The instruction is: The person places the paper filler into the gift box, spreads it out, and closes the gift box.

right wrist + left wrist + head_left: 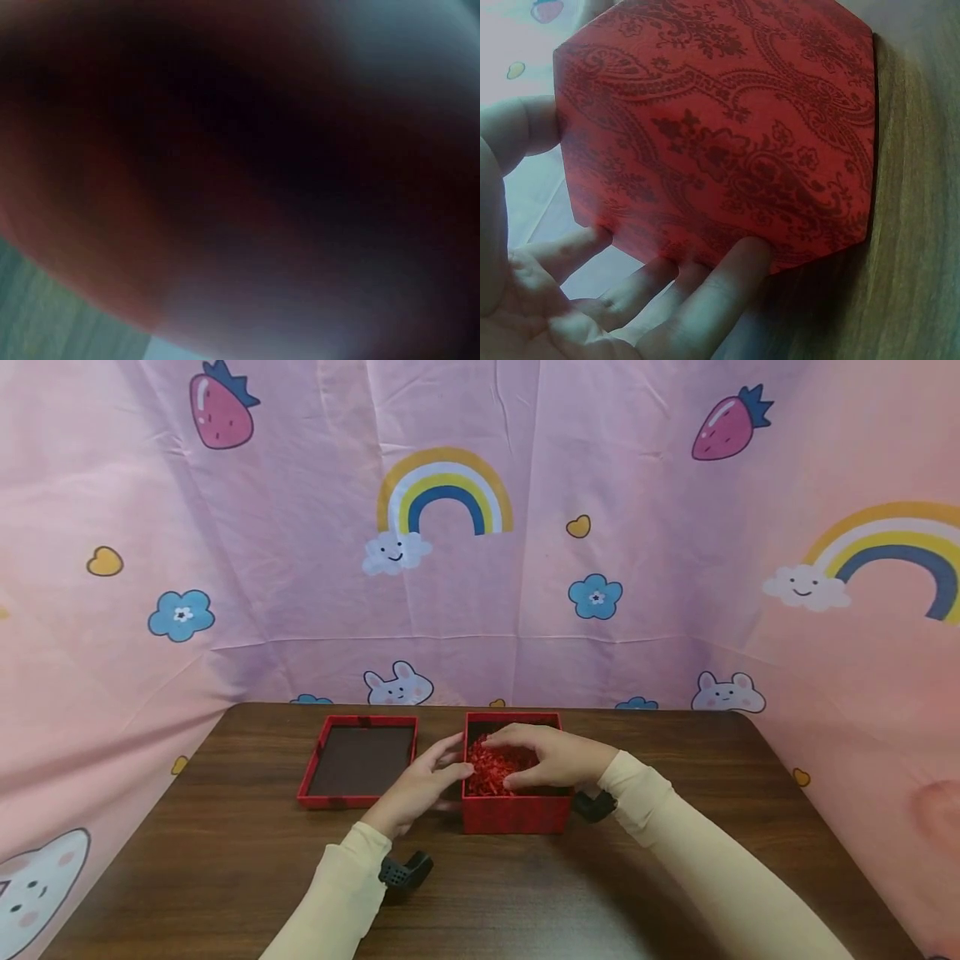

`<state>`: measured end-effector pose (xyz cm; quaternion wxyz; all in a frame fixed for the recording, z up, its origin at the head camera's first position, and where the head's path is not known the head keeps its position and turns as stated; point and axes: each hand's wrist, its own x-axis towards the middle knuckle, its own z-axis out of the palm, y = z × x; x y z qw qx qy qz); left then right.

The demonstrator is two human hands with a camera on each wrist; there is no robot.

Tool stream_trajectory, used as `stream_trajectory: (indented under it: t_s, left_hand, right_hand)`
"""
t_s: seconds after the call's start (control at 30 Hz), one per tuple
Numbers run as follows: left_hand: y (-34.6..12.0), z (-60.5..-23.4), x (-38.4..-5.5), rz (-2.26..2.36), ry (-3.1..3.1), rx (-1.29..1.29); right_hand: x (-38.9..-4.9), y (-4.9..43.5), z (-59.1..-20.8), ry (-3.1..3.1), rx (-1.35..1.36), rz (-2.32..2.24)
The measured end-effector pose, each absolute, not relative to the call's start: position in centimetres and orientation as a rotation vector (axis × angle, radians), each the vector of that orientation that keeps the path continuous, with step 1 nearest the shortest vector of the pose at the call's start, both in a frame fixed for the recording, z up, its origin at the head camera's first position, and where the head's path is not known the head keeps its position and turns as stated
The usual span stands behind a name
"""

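Note:
A red patterned box (517, 816) stands uncovered on the table, holding red shredded paper (491, 772). My right hand (551, 756) reaches over its right wall into the box, index finger and thumb spread apart on the shreds; the other fingers are hidden. Against the box's left wall rests my left hand (431, 781), thumb near the rim. In the left wrist view, the fingers (720, 292) are spread and fairly straight along the red paisley side (720, 135). The right wrist view is dark and blurred.
Left of the box lies a shallow red lid (360, 800), its dark inside facing up. Both stand on a brown wooden table (247, 860). A pink printed cloth (300, 568) hangs behind and at both sides. Black wrist devices (405, 870) are worn under the sleeves.

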<state>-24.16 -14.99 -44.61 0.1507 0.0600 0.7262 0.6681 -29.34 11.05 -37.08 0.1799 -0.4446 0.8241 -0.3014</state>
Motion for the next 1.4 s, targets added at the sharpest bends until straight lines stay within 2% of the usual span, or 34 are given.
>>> stream_trajectory:
  t_s: [0.3,0.63,0.93,1.2,1.4]
  left_hand:
    - [-15.0,-44.3,-24.1,1.906,2.09,0.176]
    - [-15.0,-44.5,-24.1,1.914,2.1,0.151]
    - [-15.0,-44.3,-24.1,1.864,2.145,0.184]
    - [-15.1,-44.2,-24.0,1.858,2.141,0.185]
    - [-15.0,-44.4,-24.1,1.864,2.129,0.199]
  right_hand:
    - [-29.6,10.1,-39.3,2.53,-1.397,-0.366]
    - [-28.9,12.3,-36.5,2.465,-1.289,-0.663]
    - [-28.4,19.5,-34.1,2.619,-1.125,-1.04]
    - [-29.2,26.5,-38.2,2.804,-0.909,-0.944]
    - [-28.9,28.5,-42.2,2.766,-0.801,-0.861]
